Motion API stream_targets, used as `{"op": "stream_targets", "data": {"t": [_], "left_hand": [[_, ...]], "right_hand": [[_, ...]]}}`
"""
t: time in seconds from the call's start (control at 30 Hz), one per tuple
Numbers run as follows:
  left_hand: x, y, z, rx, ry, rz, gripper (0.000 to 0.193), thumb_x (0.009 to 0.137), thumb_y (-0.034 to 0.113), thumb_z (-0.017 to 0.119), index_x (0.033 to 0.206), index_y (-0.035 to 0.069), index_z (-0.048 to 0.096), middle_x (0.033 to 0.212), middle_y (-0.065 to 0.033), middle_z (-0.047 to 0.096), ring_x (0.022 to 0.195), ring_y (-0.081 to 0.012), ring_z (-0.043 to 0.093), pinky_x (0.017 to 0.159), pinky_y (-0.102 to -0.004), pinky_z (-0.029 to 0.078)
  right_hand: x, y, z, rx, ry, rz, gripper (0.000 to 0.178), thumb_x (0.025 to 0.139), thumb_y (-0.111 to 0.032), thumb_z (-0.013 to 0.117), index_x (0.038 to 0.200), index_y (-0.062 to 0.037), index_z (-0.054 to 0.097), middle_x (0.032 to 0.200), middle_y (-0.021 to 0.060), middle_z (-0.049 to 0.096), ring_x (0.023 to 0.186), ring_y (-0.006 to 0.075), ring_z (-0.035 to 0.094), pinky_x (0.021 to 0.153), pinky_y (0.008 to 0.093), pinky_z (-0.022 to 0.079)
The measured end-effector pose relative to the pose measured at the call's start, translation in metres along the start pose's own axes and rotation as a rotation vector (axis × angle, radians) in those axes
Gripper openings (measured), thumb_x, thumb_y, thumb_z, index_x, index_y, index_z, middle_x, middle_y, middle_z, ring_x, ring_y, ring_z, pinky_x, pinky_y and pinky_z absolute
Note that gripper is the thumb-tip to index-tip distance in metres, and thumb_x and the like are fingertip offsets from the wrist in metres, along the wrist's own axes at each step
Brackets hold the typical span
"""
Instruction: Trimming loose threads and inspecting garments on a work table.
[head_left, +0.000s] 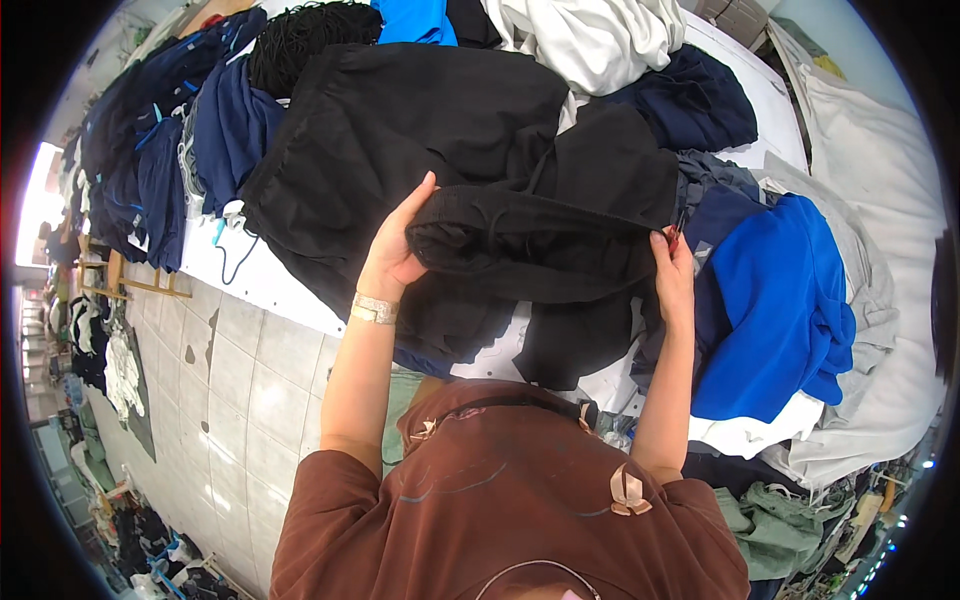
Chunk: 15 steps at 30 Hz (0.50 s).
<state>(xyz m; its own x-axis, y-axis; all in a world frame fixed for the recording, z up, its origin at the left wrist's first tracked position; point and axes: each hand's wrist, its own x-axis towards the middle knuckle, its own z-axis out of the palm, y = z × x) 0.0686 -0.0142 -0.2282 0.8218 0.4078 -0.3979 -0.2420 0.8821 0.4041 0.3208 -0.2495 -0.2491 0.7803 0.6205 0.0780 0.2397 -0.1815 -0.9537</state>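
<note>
A pair of black trousers [560,270] with a gathered elastic waistband is stretched sideways between my two hands, its waist opening facing me. My left hand [398,245] grips the left end of the waistband, thumb pointing up and the fingertips partly hidden by the cloth. At the right end, my right hand [674,268] pinches the band between thumb and fingers. A small pointed tool with a reddish part, perhaps thread snips [679,226], sticks up from that hand. Beneath and beyond lies another black garment [430,110] with a gathered edge, spread on the white table [265,280].
A bright blue garment [775,300] and dark navy cloth [700,95] lie at the right. White fabric [600,40] and a bundle of black cords [310,45] sit at the back. Navy garments [140,140] hang over the left side, above a tiled floor [240,400].
</note>
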Motion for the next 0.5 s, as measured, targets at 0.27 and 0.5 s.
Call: {"op": "stream_targets", "data": {"t": [0.27,0.5], "left_hand": [[0.0000,0.0032,0.0045,0.502,0.065,0.288,0.044,0.094,0.044,0.052,0.067,0.009,0.059,0.065,0.0032,0.059,0.057,-0.0057,0.053,0.055,-0.0211,0.042],[0.0011,0.0041,-0.0028,0.475,0.019,0.271,0.045,0.093,0.044,0.053,0.066,0.009,0.059,0.064,0.0033,0.059,0.057,-0.0056,0.053,0.054,-0.0208,0.041]], "right_hand": [[-0.0033,0.0055,-0.0057,0.196,0.006,0.213,0.017,0.094,-0.024,0.057,0.087,-0.0092,0.054,0.073,-0.0089,0.043,0.065,0.0027,0.034,0.058,0.0204,0.028],[-0.0076,0.0051,0.0004,0.208,0.043,0.132,0.015,0.093,-0.022,0.057,0.088,-0.0086,0.055,0.073,-0.0091,0.044,0.064,0.0025,0.034,0.057,0.0203,0.028]]}}
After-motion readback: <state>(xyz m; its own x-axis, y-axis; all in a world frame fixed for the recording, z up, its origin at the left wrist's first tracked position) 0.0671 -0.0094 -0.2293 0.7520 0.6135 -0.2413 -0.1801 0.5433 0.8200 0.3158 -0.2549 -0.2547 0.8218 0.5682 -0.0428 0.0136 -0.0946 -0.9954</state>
